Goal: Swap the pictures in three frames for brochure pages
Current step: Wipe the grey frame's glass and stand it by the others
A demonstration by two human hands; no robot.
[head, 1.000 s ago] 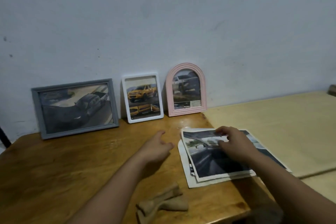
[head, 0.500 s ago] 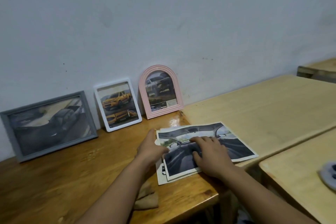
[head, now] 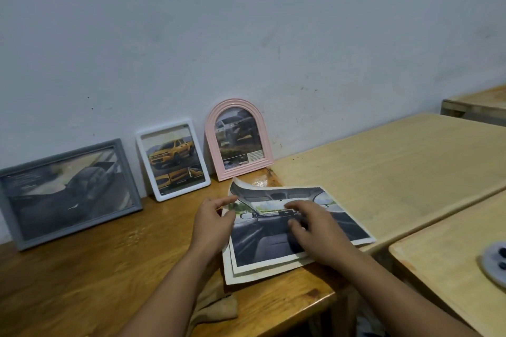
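Your left hand [head: 212,223] now pinches the near left edge of the top brochure page [head: 287,227]. A second ago that hand lay on the bare surface [head: 95,268], off to the side of the paper. Now its fingers are bent onto the page edge, and the far left corner of the page curls up off the pile. That tells me you are starting to lift or peel this page away from the ones under it.

Your right hand [head: 315,227] lies on top of the same page, with its fingers spread and a little bent, pressing down. It does not grab anything. I think it keeps the pile from sliding.

Past your left hand, three frames lean on the wall: the grey frame [head: 65,194] far off to the left, the white frame [head: 173,160] nearer, and the pink arched frame [head: 238,139] just beyond the curled corner. All three show car pictures that look like brochure pages, so I cannot tell how many swaps are left.

A crumpled cloth [head: 216,306] lies under your left arm.
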